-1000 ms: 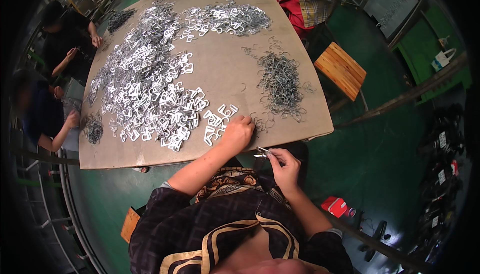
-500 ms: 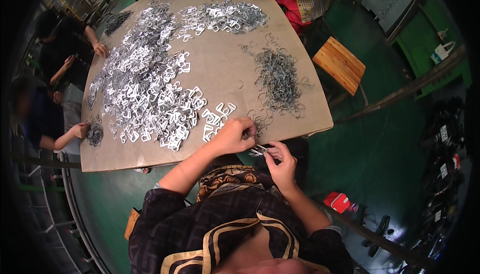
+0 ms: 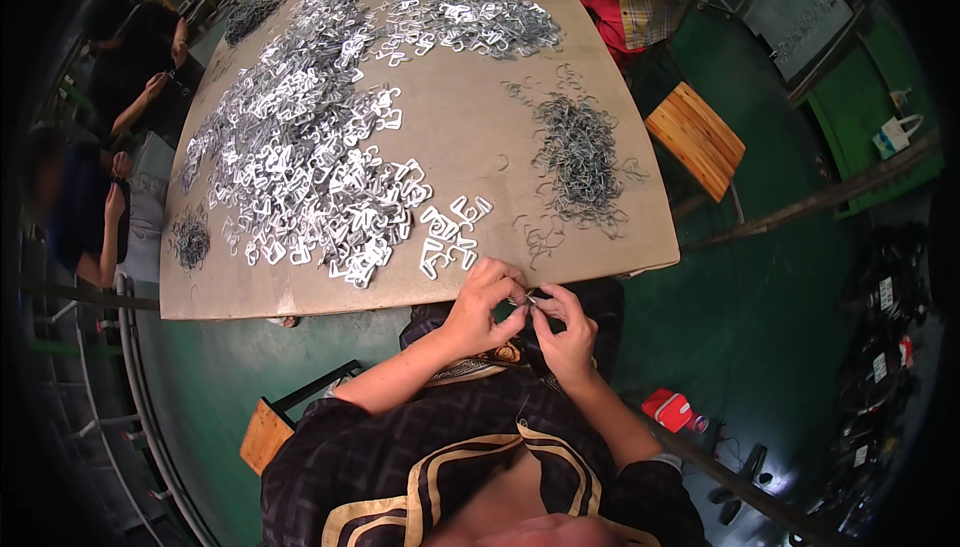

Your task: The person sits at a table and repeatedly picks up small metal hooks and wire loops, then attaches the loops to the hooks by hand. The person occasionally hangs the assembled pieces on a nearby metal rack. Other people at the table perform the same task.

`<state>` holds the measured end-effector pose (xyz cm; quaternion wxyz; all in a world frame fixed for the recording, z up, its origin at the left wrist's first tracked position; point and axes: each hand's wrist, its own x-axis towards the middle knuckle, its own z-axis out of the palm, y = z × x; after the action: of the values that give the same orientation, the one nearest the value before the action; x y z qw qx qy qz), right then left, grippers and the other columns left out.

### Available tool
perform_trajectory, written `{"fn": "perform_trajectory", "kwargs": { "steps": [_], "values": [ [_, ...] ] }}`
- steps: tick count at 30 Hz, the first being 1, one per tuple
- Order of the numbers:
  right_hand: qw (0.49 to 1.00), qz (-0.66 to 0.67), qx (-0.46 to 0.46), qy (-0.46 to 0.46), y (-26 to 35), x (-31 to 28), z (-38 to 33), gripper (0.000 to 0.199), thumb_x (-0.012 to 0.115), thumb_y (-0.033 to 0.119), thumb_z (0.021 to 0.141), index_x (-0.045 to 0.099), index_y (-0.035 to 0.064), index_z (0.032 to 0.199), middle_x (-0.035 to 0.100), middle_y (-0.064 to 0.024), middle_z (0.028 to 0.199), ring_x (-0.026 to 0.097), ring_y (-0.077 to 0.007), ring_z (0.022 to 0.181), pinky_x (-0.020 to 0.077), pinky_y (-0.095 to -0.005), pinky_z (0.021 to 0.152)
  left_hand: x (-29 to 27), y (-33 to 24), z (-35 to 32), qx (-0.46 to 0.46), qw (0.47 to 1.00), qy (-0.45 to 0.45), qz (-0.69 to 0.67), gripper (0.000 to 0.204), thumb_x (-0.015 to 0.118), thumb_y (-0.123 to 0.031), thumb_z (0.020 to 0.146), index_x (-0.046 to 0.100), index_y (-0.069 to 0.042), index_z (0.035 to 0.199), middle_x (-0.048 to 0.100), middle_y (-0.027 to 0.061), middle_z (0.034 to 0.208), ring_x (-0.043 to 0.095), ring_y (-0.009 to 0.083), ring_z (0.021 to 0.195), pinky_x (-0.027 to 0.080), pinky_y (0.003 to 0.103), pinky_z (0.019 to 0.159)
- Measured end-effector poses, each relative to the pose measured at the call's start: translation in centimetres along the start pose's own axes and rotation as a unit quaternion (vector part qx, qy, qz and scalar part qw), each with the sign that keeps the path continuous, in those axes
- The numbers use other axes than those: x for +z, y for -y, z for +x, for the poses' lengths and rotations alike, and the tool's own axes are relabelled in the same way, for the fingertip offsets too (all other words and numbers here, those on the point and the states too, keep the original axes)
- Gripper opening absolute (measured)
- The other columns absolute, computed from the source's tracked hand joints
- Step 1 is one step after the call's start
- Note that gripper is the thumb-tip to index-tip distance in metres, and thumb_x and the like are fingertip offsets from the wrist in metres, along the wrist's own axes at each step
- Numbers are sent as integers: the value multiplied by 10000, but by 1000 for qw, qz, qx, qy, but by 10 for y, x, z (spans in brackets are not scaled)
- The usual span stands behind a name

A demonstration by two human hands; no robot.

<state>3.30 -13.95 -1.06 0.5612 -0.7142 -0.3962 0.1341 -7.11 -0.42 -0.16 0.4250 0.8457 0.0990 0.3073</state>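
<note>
Just off the table's near edge, my left hand is closed in a pinch, its fingertips meeting those of my right hand. My right hand also pinches, thumb against fingers. Between them shows a small metal piece, mostly covered by the fingers; its exact shape cannot be made out. On the table just ahead of my left hand lies a small group of flat silver hooks. A few thin wire clips lie ahead of my right hand, near a dense heap of grey wire clips.
A large pile of silver hooks spreads over the table's left half. Smaller heaps of wire clips sit at its edges. Other people work along the left and far sides. A wooden stool stands on the right, another wooden seat lower left.
My left hand has come back from over the wire clips to meet my right hand. The fanned metal pieces seen in my right hand are now mostly hidden. The view has shifted slightly.
</note>
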Motion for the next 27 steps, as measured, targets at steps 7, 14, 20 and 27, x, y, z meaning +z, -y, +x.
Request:
{"fn": "perform_trajectory", "kwargs": {
  "steps": [7,14,20,27],
  "values": [
    [995,65,-73,4,-12,-3,5,354,697,-18,774,610,-22,1117,701,-141,832,714,-218,734,562,-311,674,0,6,-14,38,998,-3,-46,177,670,12,731,551,-49,849,671,92,912,625,281,823,457,366,784],
    [951,-188,-202,140,-30,30,64,292,769,185,742,696,62,997,602,-79,845,576,-270,843,465,-400,762,-6,-2,-25,80,996,13,-23,197,667,33,720,537,-57,838,665,88,935,612,280,828,450,373,800],
    [934,-286,-139,165,-43,84,71,336,816,307,672,694,97,906,579,-67,911,541,-266,954,428,-411,835,-7,3,-34,69,998,-10,-12,196,665,36,717,536,-53,835,664,95,934,623,279,855,454,375,820],
    [976,30,103,190,-37,70,76,174,761,70,760,637,-3,858,642,-60,754,627,-166,706,515,-314,676,-6,6,-32,55,998,-28,-23,186,660,42,712,541,-44,826,670,101,904,626,283,831,470,367,767]
  ]
}}
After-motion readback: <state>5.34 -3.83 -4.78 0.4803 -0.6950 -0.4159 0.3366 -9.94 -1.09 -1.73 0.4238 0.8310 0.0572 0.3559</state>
